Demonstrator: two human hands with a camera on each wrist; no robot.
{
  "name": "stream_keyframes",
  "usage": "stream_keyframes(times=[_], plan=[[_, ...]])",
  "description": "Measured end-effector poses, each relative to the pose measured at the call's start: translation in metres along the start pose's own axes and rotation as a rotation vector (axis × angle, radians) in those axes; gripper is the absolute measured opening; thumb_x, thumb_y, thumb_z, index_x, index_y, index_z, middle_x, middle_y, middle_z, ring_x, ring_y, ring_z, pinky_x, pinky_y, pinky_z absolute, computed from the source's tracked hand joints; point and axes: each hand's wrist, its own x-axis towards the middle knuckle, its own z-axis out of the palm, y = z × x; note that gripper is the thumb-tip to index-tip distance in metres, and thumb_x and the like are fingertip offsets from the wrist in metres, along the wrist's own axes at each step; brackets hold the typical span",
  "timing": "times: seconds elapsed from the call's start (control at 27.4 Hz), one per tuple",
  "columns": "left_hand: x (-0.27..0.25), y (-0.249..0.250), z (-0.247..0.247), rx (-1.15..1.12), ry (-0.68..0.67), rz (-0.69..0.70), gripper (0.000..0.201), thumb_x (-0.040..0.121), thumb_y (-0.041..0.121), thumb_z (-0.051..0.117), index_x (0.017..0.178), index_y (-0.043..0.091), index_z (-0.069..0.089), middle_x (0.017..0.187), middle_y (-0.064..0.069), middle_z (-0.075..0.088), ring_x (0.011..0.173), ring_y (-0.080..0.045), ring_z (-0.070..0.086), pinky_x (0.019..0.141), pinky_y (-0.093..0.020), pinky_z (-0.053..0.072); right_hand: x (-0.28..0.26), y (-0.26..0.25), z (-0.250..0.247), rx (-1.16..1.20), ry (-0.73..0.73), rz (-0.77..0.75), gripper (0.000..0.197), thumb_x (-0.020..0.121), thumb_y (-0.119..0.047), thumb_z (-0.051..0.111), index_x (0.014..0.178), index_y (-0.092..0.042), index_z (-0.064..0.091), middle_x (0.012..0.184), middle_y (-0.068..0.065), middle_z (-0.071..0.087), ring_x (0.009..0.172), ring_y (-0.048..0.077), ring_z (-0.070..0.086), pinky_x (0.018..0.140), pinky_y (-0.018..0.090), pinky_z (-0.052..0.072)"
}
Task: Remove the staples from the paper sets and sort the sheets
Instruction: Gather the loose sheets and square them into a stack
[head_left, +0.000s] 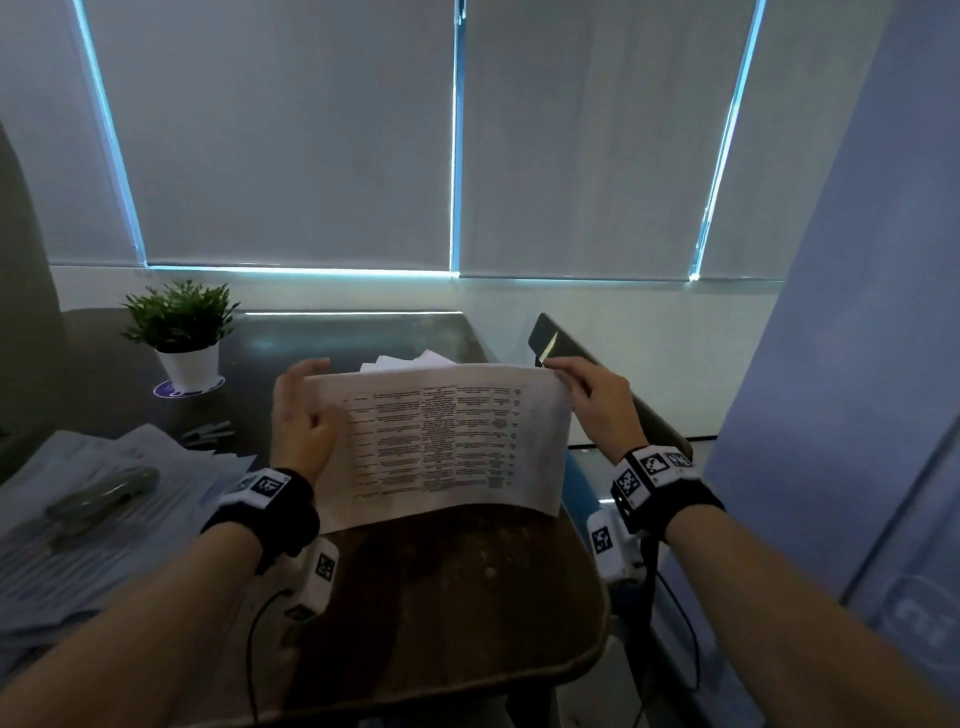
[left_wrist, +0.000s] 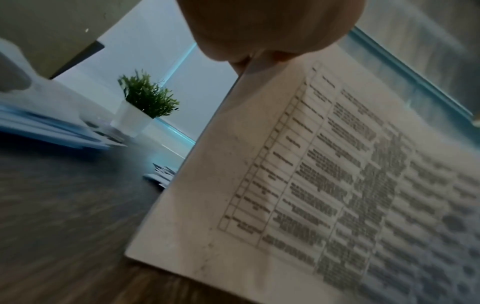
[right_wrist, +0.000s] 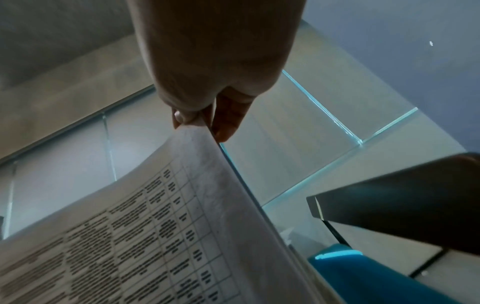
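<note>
A printed sheet (head_left: 441, 441) with a table of text hangs above the dark wooden table (head_left: 441, 582), held up by both hands. My left hand (head_left: 304, 410) grips its left edge, with fingers curled over the top corner. My right hand (head_left: 587, 389) pinches the top right corner between thumb and fingers. The left wrist view shows the sheet (left_wrist: 324, 185) close up under the thumb; in the right wrist view the sheet (right_wrist: 155, 226) curves down from the pinching fingertips (right_wrist: 187, 117). More white sheets (head_left: 410, 361) peek out behind it.
A spread pile of papers (head_left: 104, 509) lies at the left with a grey stapler-like tool (head_left: 104, 496) on top. A potted plant (head_left: 184, 332) stands at the back left. A dark chair back (head_left: 597, 374) and a blue seat (right_wrist: 363, 273) are at the right.
</note>
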Motion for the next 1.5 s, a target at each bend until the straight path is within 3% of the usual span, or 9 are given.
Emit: stream_keyframes(times=[0.11,0.22,0.33,0.58,0.69,0.84,1.1,1.28,1.5], plan=[[0.003,-0.002,0.003,-0.007,-0.027,-0.041,0.050,0.079,-0.009,0.048,0.122,0.016,0.054,0.108,-0.008,0.050,0.090,-0.011,0.044,0.076,-0.018,0.035,-0.002,0.004,0.005,0.194,-0.026,0.175,0.037,0.093,-0.026,0.065,0.129,-0.019,0.059,0.117,0.001,0.065,0.103,0.007,0.060,0.086,0.010,0.045],[0.001,-0.004,0.008,-0.279,0.054,-0.406,0.044,0.085,0.003,0.049,0.125,0.022,0.046,0.093,0.001,0.054,0.083,-0.015,0.054,0.070,-0.027,0.043,-0.009,0.015,0.019,0.538,-0.235,0.547,0.058,0.081,-0.033,0.077,0.131,-0.015,0.055,0.123,0.006,0.064,0.117,0.025,0.059,0.094,0.037,0.050],[0.003,0.003,0.015,-0.316,-0.067,-0.590,0.016,0.086,0.002,0.041,0.090,0.007,0.056,0.079,-0.006,0.055,0.079,-0.021,0.051,0.066,-0.027,0.040,-0.014,0.009,0.033,0.498,-0.279,0.600,0.036,0.085,-0.032,0.073,0.111,-0.008,0.070,0.108,0.008,0.073,0.108,0.031,0.066,0.096,0.047,0.051],[0.034,0.008,-0.005,-0.209,-0.022,-0.527,0.014,0.086,-0.007,0.041,0.085,0.000,0.053,0.064,-0.007,0.042,0.058,-0.019,0.039,0.047,-0.015,0.034,0.004,-0.009,0.013,0.709,-0.156,0.510,0.021,0.083,-0.021,0.074,0.101,-0.009,0.071,0.103,0.011,0.075,0.101,0.029,0.069,0.089,0.043,0.057],[-0.003,-0.020,0.000,-0.110,-0.226,-0.645,0.022,0.080,-0.013,0.044,0.092,-0.008,0.061,0.083,-0.025,0.060,0.078,-0.034,0.057,0.063,-0.022,0.044,-0.032,0.017,0.034,0.626,-0.360,0.698,0.024,0.087,-0.016,0.070,0.110,-0.010,0.066,0.111,0.011,0.072,0.107,0.029,0.066,0.094,0.046,0.053],[-0.013,-0.019,0.005,-0.238,-0.151,-0.714,0.023,0.077,-0.001,0.044,0.093,0.003,0.059,0.099,-0.024,0.063,0.092,-0.032,0.059,0.076,-0.040,0.047,-0.046,0.018,0.043,0.672,-0.364,0.752,0.027,0.090,-0.011,0.066,0.116,-0.008,0.063,0.116,0.013,0.069,0.100,0.023,0.068,0.081,0.036,0.057],[-0.008,-0.006,0.003,-0.214,-0.143,-0.665,0.022,0.087,-0.003,0.048,0.105,0.002,0.058,0.093,-0.012,0.058,0.088,-0.023,0.055,0.075,-0.029,0.039,-0.036,0.015,0.036,0.618,-0.345,0.718,0.036,0.086,-0.016,0.072,0.120,-0.010,0.063,0.119,0.012,0.069,0.110,0.027,0.065,0.097,0.047,0.052],[-0.032,-0.029,0.006,-0.077,-0.289,-0.797,0.054,0.068,0.028,0.056,0.113,-0.002,0.061,0.112,-0.020,0.063,0.105,-0.035,0.059,0.092,-0.044,0.048,-0.056,0.021,0.049,0.554,-0.472,0.872,0.026,0.090,-0.019,0.069,0.112,-0.009,0.063,0.104,0.010,0.073,0.091,0.022,0.071,0.073,0.033,0.059],[-0.038,-0.031,-0.006,0.162,-0.482,-0.852,0.015,0.083,-0.001,0.052,0.095,-0.007,0.058,0.098,-0.023,0.057,0.090,-0.030,0.055,0.071,-0.031,0.041,-0.048,0.015,0.041,0.198,-0.568,0.950,0.040,0.085,-0.024,0.076,0.115,-0.001,0.061,0.110,0.014,0.070,0.094,0.027,0.068,0.087,0.041,0.057]])
